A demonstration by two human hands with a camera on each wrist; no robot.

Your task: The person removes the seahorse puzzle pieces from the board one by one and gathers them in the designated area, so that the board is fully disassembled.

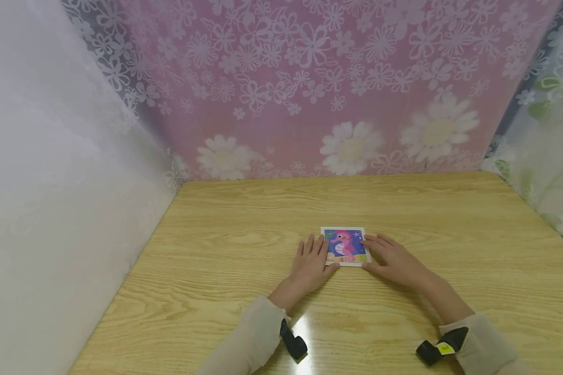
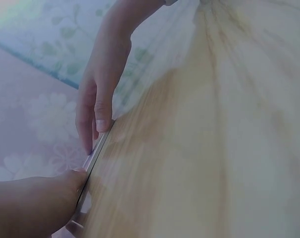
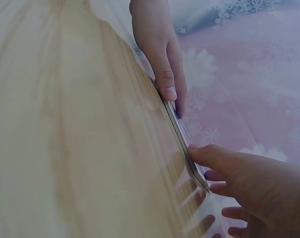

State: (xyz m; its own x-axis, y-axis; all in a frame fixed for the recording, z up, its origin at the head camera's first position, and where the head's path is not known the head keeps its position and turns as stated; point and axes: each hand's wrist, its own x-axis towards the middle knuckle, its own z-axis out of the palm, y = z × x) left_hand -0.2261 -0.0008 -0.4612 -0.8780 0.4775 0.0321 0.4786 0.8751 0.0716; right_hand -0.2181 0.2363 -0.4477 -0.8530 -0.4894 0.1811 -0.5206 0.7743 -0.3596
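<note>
A small square picture card (image 1: 346, 246) with a white border lies flat on the table, showing a pink seahorse on blue. My left hand (image 1: 309, 264) is palm down at its left side, fingers extended along that edge and thumb at the lower left corner. At the opposite side, my right hand (image 1: 396, 262) touches the right edge with its fingertips, while the thumb meets the lower right corner. Seen edge-on in the right wrist view, the card (image 3: 177, 126) is thin and sits between both hands. Parts of its side edges are covered by fingers.
A wood-grain table (image 1: 244, 219) spreads around the card. Behind it hangs a pink floral curtain (image 1: 281, 120), with a pale sheet (image 1: 75, 182) along the left side and a floral one (image 1: 558, 172) on the right. Black straps circle both wrists.
</note>
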